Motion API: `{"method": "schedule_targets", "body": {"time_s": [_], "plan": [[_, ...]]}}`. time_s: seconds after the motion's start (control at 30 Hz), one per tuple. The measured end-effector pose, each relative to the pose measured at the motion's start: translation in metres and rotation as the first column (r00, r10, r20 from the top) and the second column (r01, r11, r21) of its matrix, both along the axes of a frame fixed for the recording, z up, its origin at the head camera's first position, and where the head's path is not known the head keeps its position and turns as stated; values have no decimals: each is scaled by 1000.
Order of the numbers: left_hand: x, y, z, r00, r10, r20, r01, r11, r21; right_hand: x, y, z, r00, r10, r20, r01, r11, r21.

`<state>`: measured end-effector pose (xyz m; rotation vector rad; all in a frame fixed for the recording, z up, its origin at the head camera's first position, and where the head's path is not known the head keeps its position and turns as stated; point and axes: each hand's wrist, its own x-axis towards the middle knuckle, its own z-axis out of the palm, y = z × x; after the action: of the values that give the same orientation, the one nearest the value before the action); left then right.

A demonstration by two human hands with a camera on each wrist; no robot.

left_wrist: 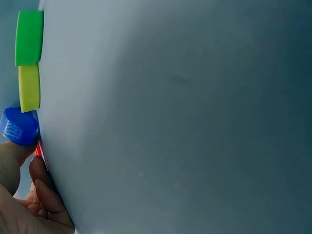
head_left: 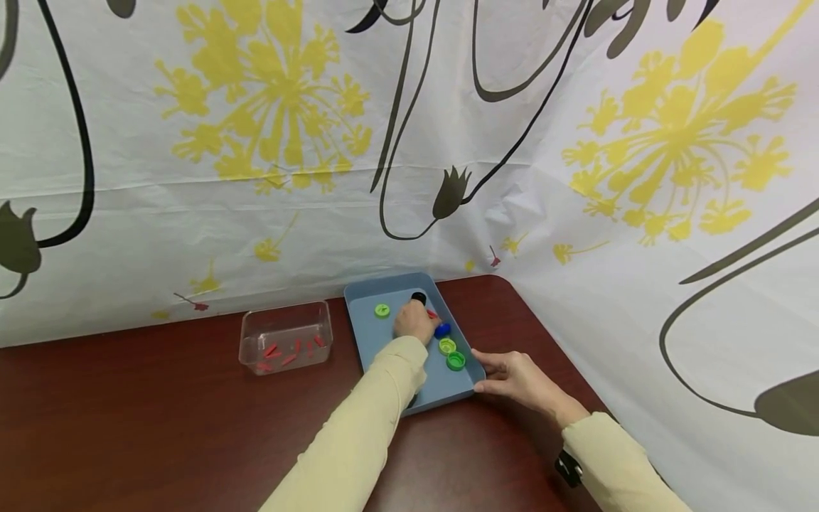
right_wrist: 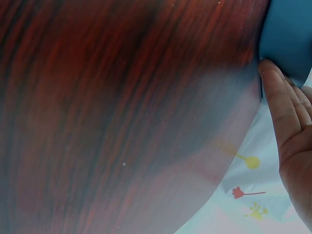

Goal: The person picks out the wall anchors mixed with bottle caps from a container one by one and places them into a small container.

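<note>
My left hand (head_left: 416, 321) reaches into a blue-grey tray (head_left: 387, 363). Its thumb and fingers pinch a small red piece (left_wrist: 38, 149), mostly covered by the fingertips. Close beside the thumb is a blue bottle cap (left_wrist: 18, 126). A yellow-green cap (head_left: 447, 346) and a green cap (head_left: 456, 361) follow it in a row along the tray's right wall. Just beyond the knuckles sits a black cap (head_left: 419, 298), partly hidden. A light green cap (head_left: 382, 311) lies to the left. My right hand (head_left: 521, 380) holds the tray's near right corner, thumb on one side and fingers (right_wrist: 280, 102) on the other.
Left of the tray stands a clear plastic box (head_left: 286, 320) with several small red pieces (head_left: 289, 359) inside. Both rest on a dark red-brown wooden table (head_left: 160, 419). A white patterned curtain (head_left: 409, 206) borders its back and right edges.
</note>
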<state>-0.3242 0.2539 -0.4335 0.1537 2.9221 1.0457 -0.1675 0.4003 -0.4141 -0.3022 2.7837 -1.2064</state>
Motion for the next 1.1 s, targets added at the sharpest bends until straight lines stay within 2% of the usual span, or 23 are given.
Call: {"method": "schedule_targets", "body": {"time_s": [0.53, 1.1], "plan": [[-1, 2, -4, 1000, -16, 2, 16, 998, -64, -1, 0, -1, 1000, -10, 9, 10, 1000, -3], [-4, 2, -6, 996, -64, -54, 59, 994, -92, -1, 0, 0, 1000, -7, 7, 7, 1000, -2]]}}
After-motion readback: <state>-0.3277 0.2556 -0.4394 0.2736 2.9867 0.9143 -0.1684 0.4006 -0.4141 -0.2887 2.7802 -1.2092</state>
